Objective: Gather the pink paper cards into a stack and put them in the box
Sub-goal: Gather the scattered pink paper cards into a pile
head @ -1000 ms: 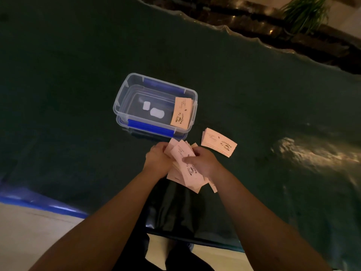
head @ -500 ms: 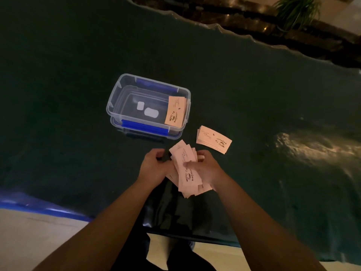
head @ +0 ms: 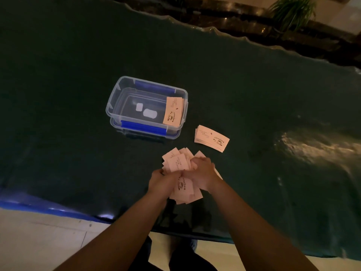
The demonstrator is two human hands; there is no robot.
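A loose, uneven bunch of pink paper cards (head: 178, 163) is squeezed between both hands near the table's front edge. My left hand (head: 163, 181) grips its left side and my right hand (head: 202, 173) covers its right side and top. Behind them stands a clear plastic box (head: 117, 98) with blue clips, and a small stack of pink cards (head: 172, 111) leans against its right inner wall. Another neat stack of pink cards (head: 212, 138) lies flat on the cloth just right of the box.
A dark green cloth (head: 78, 55) covers the table and its front edge hangs close to my body. Light floor tiles (head: 39, 241) show below. A potted plant (head: 291, 10) and a dark ledge lie beyond the far edge.
Both hands have closed in on the loose cards, pressing them from each side. The bunch has shifted slightly toward me and looks more gathered than before.
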